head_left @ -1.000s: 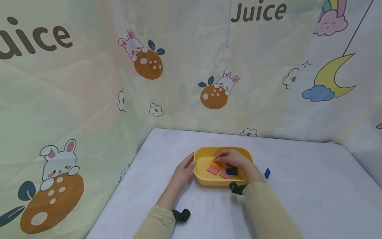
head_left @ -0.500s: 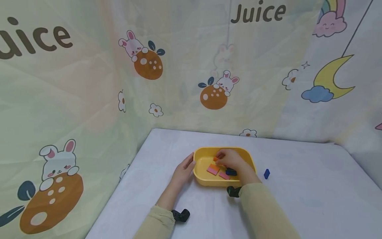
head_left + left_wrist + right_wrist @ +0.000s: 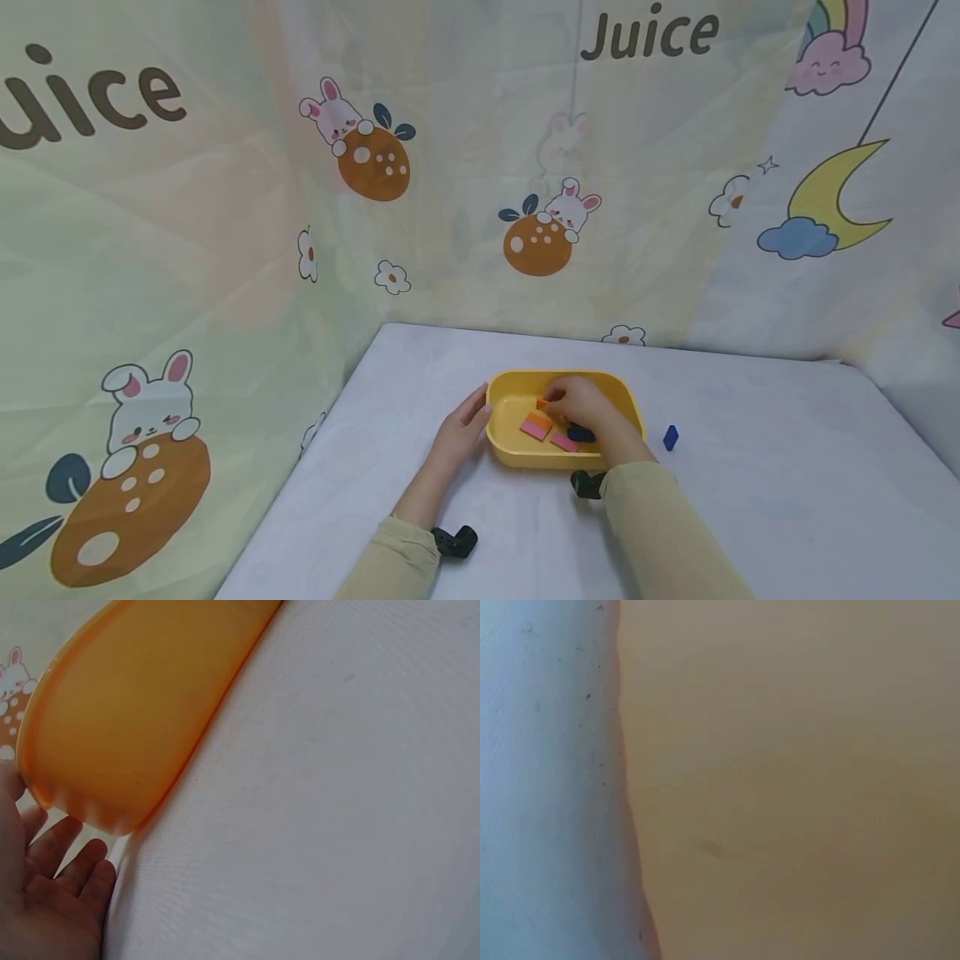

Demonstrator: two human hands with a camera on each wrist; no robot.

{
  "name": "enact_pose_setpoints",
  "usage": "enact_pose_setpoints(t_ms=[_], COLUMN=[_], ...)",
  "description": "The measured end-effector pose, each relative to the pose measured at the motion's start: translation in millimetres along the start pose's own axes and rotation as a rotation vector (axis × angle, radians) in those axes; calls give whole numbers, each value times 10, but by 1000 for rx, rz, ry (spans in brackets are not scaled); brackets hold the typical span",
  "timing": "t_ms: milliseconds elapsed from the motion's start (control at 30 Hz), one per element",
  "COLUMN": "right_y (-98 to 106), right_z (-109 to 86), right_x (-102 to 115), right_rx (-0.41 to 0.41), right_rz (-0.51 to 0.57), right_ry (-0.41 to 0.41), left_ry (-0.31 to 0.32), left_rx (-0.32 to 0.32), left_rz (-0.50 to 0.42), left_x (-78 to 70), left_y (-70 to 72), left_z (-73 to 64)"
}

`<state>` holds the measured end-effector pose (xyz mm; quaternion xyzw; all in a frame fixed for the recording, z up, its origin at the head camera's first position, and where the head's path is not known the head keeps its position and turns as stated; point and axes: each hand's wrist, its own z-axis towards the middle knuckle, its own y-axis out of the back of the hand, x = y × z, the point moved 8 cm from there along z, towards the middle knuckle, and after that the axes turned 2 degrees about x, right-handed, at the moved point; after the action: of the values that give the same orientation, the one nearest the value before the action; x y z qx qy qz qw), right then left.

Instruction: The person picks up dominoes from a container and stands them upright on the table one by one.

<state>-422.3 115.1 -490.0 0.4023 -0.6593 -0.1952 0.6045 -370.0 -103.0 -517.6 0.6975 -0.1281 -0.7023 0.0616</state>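
drawn slightly nearer to me and leftward since a second ago, my right wrist leads down to a right hand [image 3: 585,402] that reaches inside a shallow, round-cornered yellow plastic tray [image 3: 540,460]. its back is turned up and its fingers are bent, with thumb and forefinger tips at a small flat orange piece [image 3: 541,403] on the tray's far side; i cannot tell whether they pinch it or only touch it, since my knuckles cover much of that spot. that forearm slants in from the lower right, sleeved in beige cloth [image 3: 671,533], and crosses above the tray's near rim.

my left hand [image 3: 462,427] has stayed at the tray's left end, fingers apart and only lightly bent, some tips touching the outer wall, the little finger clear of it. its forearm rises from below, a black wrist camera [image 3: 455,542] strapped just past the cuff.

on the tray floor, near my right fingers, a flat orange tile [image 3: 540,418] meets a flat pink tile [image 3: 534,429] edge to edge; nearer me lie another pink tile [image 3: 564,442] and a dark navy block [image 3: 581,433], partly under my hand. outside, right of the tray, a blue diamond-shaped block [image 3: 671,437] sits on the white-covered table [image 3: 765,467].
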Motion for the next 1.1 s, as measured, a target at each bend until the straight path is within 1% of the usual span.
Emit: enact_pose_setpoints(t_ms=[167,267,400,533,633,833,1000,1100], right_y=[5,24,50,110,193,388,444,465], right_z=[9,5,-22,-58,-94,-215,-313,-362], right_x=[-2,2,-10,28,93,142,70,47], right_rx=[-4,3,30,46,38,-19,7,19], right_rz=[-11,10,99,128,135,171,257,300], right_ry=[25,35,-6,-20,11,51,80,100], left_ry=[9,8,9,9,15,12,12,-7], left_rx=[2,-1,-4,-7,-10,-8,-11,-8], left_rz=[-1,-4,-11,2,15,6,-1,0], left_x=[9,6,6,1,8,-5,7,5], left_y=[-8,-15,-20,-14,-5,-7,-6,-4], left_z=[8,10,13,12,13,-2,2,10])
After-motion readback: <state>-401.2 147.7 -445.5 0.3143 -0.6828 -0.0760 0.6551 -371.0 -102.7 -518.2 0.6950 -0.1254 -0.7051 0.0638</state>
